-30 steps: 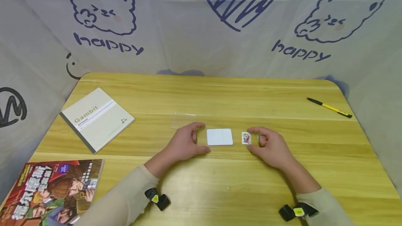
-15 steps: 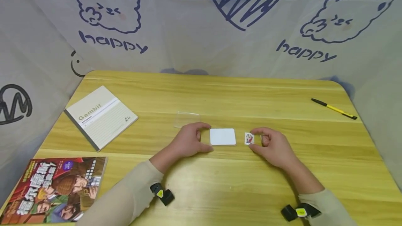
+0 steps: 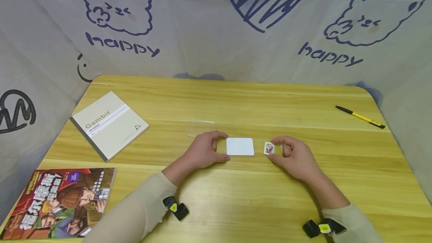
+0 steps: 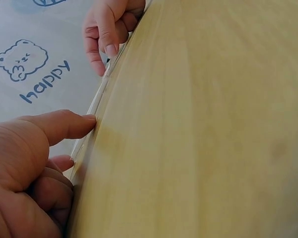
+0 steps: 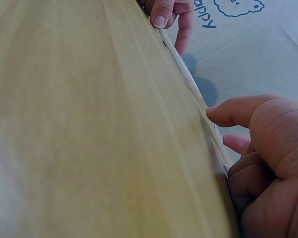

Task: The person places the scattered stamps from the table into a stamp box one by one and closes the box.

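Note:
A white rounded card (image 3: pixel 240 146) with a thin clear rim lies flat in the middle of the table in the head view. My left hand (image 3: pixel 205 150) pinches its left end, index finger at the far corner and thumb at the near one. To its right, my right hand (image 3: pixel 294 157) pinches a small white card (image 3: pixel 269 148) with a colourful figure, index finger and thumb at its far and near edges. A pale corner shows under that hand's curled fingers. A wide gap separates the two cards. In the left wrist view the thumb (image 4: pixel 89 119) meets the thin pale edge seen side-on.
Just beyond the left hand lies a clear plastic cover (image 3: pixel 201 127). A notebook (image 3: pixel 109 126) and an illustrated book (image 3: pixel 59 203) lie on the left. At the far right is a yellow and black pen (image 3: pixel 360 116). A cloth with drawings (image 3: pixel 202 29) hangs behind the table (image 3: pixel 243 205).
The whole head view has shifted slightly, so everything appears a little further right. My left index fingertip has come in closer over the white card's corner. The right hand keeps its grip.

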